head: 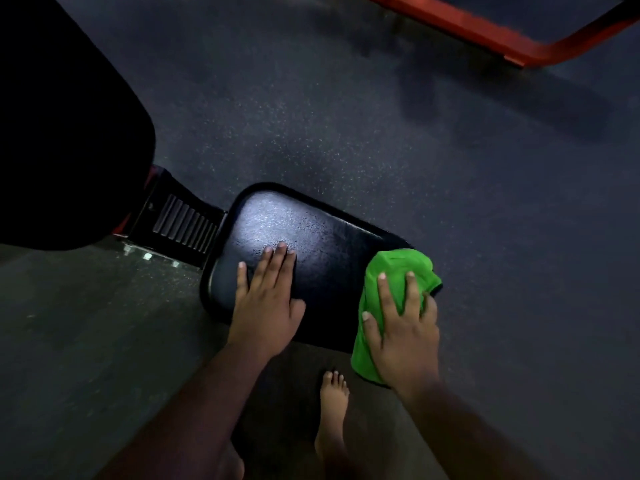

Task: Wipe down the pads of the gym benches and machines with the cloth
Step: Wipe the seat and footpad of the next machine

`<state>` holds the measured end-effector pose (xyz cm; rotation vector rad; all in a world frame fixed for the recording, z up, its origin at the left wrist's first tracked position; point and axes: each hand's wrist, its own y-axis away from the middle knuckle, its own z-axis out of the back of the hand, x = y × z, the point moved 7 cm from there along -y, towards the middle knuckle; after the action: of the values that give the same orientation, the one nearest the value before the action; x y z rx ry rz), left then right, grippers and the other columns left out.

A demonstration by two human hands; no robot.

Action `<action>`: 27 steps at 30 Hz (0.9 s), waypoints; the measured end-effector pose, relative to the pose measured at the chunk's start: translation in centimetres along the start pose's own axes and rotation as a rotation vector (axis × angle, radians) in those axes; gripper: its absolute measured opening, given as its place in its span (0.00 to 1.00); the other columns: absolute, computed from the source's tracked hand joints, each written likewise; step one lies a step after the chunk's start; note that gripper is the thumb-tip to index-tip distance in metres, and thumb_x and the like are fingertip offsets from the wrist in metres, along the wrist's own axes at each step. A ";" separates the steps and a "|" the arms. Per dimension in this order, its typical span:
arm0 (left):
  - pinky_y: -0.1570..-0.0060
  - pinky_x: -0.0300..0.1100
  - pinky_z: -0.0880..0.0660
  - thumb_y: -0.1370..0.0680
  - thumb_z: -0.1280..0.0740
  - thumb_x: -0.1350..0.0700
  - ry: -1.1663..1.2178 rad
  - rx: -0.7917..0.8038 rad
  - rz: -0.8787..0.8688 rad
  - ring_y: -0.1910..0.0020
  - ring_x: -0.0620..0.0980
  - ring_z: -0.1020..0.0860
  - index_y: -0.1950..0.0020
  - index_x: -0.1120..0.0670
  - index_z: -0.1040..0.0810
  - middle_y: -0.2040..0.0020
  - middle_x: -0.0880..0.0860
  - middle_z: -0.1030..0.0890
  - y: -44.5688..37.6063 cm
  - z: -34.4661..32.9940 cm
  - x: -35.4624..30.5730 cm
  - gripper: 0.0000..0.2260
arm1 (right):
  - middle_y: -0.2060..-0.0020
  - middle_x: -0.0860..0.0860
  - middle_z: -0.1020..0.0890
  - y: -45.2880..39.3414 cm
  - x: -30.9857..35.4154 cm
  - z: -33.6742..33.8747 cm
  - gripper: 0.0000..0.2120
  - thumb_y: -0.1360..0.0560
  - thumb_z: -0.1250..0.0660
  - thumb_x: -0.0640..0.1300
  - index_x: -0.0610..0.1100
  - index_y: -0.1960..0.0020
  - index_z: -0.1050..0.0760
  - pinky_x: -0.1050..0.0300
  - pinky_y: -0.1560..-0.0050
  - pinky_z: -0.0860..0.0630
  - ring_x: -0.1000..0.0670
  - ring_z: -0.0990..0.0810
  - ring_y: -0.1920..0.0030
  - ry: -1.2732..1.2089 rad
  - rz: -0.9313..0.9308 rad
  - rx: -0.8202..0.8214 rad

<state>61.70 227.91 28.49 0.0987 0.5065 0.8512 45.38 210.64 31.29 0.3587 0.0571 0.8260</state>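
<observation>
Green cloth [394,271] lies bunched on the right end of the black seat pad [322,258], under the right hand [401,327], whose spread fingers press it down. Left hand [266,299] rests flat, fingers straight, on pad's near-left part. Dark speckled rubber floor [346,116] all round; red frame [512,32] far beyond right hand; bare foot [334,403] btwn the forearms.

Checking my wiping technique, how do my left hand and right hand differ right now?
The left hand lies bare on the seat pad; the right hand presses the green cloth. Left fingers lie together; right fingers spread. Both rest flat at the pad.
</observation>
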 end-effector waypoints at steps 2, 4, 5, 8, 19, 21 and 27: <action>0.22 0.57 0.63 0.26 0.51 0.45 0.025 -0.011 0.007 0.18 0.46 0.57 0.17 0.52 0.47 0.16 0.49 0.51 -0.1 0.2 0.0 0.36 | 0.21 0.43 0.42 -2.6 -0.1 0.8 0.34 0.22 0.48 0.69 0.62 0.19 0.47 0.27 0.34 0.31 0.30 0.38 0.28 0.074 0.106 -0.023; 0.22 0.56 0.65 0.26 0.52 0.44 0.035 -0.011 0.009 0.19 0.44 0.60 0.17 0.51 0.49 0.16 0.48 0.52 -0.1 0.0 0.0 0.36 | 0.19 0.45 0.44 -7.1 0.8 1.6 0.36 0.25 0.50 0.72 0.65 0.19 0.51 0.23 0.28 0.48 0.32 0.44 0.23 0.133 0.178 -0.017; 0.23 0.55 0.66 0.26 0.53 0.44 0.034 -0.006 0.011 0.19 0.44 0.61 0.17 0.50 0.50 0.16 0.47 0.54 -0.2 -0.1 0.1 0.37 | 0.18 0.47 0.46 -9.2 1.1 1.7 0.36 0.25 0.51 0.72 0.66 0.19 0.53 0.22 0.27 0.52 0.34 0.48 0.21 0.108 0.181 0.004; 0.22 0.56 0.65 0.26 0.53 0.43 0.030 0.028 0.012 0.19 0.44 0.62 0.17 0.50 0.53 0.17 0.47 0.56 -0.1 -0.1 0.4 0.37 | 0.18 0.47 0.45 -8.5 1.2 1.3 0.34 0.24 0.50 0.68 0.63 0.19 0.48 0.28 0.27 0.41 0.35 0.46 0.20 0.029 0.101 -0.054; 0.22 0.60 0.55 0.22 0.48 0.37 0.065 -0.105 0.177 0.18 0.49 0.53 0.18 0.50 0.47 0.16 0.50 0.51 5.6 0.7 6.7 0.35 | 0.17 0.50 0.49 -7.3 9.7 0.2 0.31 0.20 0.52 0.65 0.63 0.19 0.54 0.27 0.25 0.57 0.40 0.48 0.18 0.302 0.658 0.019; 0.22 0.59 0.58 0.21 0.45 0.37 0.090 -0.109 0.216 0.18 0.49 0.55 0.17 0.51 0.49 0.16 0.50 0.53 6.2 0.5 7.7 0.36 | 0.17 0.51 0.53 -11.1 10.9 0.5 0.32 0.20 0.52 0.67 0.64 0.19 0.57 0.26 0.26 0.56 0.40 0.52 0.18 0.243 0.438 0.000; 0.21 0.57 0.47 0.21 0.34 0.44 0.311 -0.077 0.237 0.18 0.47 0.56 0.17 0.50 0.56 0.16 0.47 0.57 6.4 0.6 8.1 0.41 | 0.19 0.47 0.42 3.5 11.8 -2.3 0.33 0.21 0.43 0.62 0.58 0.18 0.46 0.34 0.29 0.38 0.38 0.37 0.23 0.247 0.621 0.009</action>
<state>61.99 238.25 27.63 -0.0470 0.7625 1.1248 50.54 222.08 31.34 0.2821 0.1855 1.4829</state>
